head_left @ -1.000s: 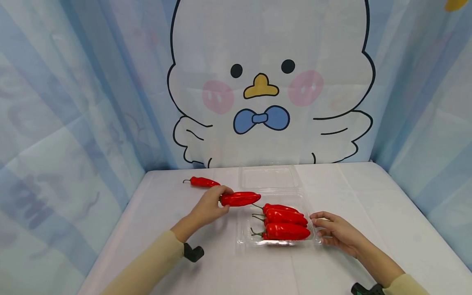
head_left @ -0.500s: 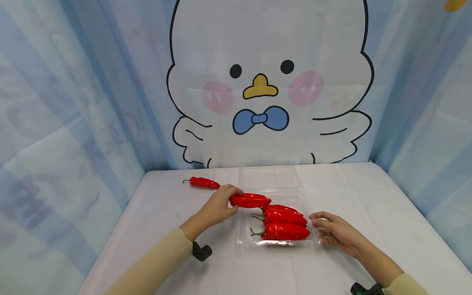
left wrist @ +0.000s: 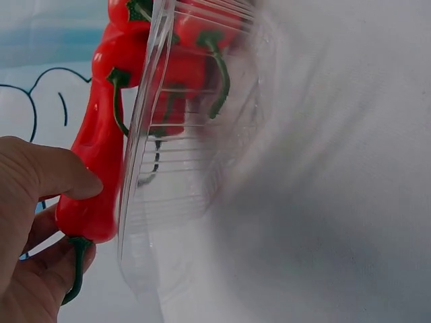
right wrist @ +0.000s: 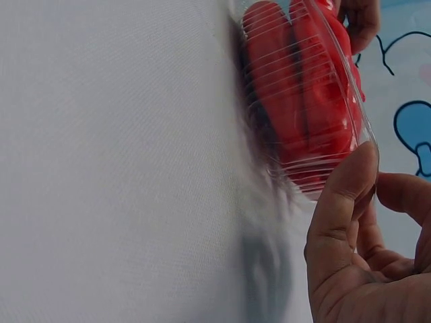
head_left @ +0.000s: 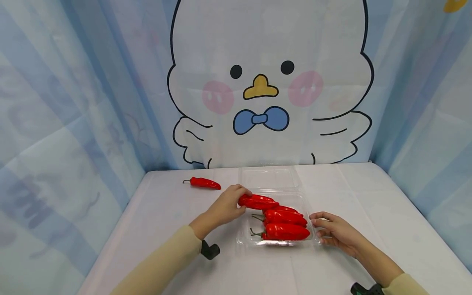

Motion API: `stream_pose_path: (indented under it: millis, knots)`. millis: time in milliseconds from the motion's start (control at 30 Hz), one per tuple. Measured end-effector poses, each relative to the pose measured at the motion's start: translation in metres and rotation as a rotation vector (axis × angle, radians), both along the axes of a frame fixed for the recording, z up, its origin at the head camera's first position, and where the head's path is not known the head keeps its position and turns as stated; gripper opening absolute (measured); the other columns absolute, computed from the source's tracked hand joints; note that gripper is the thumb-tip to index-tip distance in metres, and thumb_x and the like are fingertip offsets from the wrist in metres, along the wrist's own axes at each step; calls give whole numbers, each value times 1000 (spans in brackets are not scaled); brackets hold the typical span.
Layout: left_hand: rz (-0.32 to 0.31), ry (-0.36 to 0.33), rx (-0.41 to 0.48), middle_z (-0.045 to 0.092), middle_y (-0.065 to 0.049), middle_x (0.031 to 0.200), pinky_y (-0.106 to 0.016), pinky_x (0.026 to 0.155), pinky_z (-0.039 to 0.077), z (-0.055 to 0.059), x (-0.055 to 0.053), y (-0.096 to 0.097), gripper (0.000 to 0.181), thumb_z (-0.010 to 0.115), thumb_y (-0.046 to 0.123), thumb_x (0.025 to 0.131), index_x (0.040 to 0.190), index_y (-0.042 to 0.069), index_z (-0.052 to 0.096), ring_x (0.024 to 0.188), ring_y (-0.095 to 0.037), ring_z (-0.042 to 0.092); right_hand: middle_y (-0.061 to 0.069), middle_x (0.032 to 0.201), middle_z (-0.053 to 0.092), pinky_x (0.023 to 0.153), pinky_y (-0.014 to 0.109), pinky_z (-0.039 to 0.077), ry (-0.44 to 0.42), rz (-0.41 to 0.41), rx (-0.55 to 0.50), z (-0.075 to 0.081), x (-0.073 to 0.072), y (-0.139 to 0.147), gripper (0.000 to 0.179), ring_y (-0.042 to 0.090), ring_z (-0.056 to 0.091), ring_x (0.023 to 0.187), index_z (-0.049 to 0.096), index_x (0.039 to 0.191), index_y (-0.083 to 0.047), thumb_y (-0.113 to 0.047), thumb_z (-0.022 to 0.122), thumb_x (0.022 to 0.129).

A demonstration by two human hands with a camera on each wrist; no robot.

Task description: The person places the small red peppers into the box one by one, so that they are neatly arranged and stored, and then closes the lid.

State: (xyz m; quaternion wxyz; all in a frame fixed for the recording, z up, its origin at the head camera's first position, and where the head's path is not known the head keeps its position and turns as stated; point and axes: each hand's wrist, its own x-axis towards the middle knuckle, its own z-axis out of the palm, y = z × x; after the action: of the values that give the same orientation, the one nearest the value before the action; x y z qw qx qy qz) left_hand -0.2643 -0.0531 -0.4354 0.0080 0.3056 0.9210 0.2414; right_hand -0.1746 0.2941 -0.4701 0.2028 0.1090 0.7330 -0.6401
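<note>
My left hand [head_left: 228,205] pinches a red chili pepper [head_left: 258,201] near its stem end, thumb on one side and fingers on the other. The pepper lies sideways over the back left of a clear plastic clamshell box [head_left: 241,233], its tip overlapping the peppers inside. Several red peppers [head_left: 285,232] rest in the box, green stems pointing left. In the left wrist view the held pepper [left wrist: 91,215] runs alongside the box rim [left wrist: 135,161]. My right hand [right wrist: 363,249] holds the box's right rim between thumb and index finger.
Another red pepper [head_left: 205,183] lies on the white-covered table [head_left: 155,213], back left. The box's lid [head_left: 271,178] is folded open toward the back. Blue-and-white curtains [head_left: 73,123] stand around the table, with a cartoon chick [head_left: 258,49] behind.
My left hand has carried the pepper to the right and slightly toward me, until it overlaps the peppers in the box. The right hand stays at the box's edge.
</note>
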Motion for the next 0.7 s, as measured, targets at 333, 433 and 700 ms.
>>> stream_pose_path:
  millis: [333, 433, 700]
  knots:
    - [-44, 10, -23, 66, -3, 127, -28, 96, 57, 1, 2, 12, 36, 74, 8, 92, 126, 14, 68, 115, -17, 59, 6, 114, 62, 74, 27, 61, 0, 6, -2, 2, 0, -1, 51, 17, 61, 80, 46, 142, 1, -29, 61, 104]
    - [-56, 6, -15, 66, -4, 125, -28, 96, 57, 0, 2, 15, 32, 72, 5, 92, 123, 13, 69, 114, -18, 59, 6, 114, 62, 74, 27, 61, 1, 3, 2, 1, 0, -1, 51, 17, 62, 80, 46, 142, 1, -29, 62, 104]
    - [-69, -3, -12, 67, -5, 123, -27, 97, 56, -1, 1, 25, 29, 70, 3, 94, 121, 12, 70, 114, -19, 59, 6, 112, 62, 73, 26, 61, -2, 2, 8, 0, 0, 0, 52, 18, 61, 81, 45, 144, 1, -29, 61, 105]
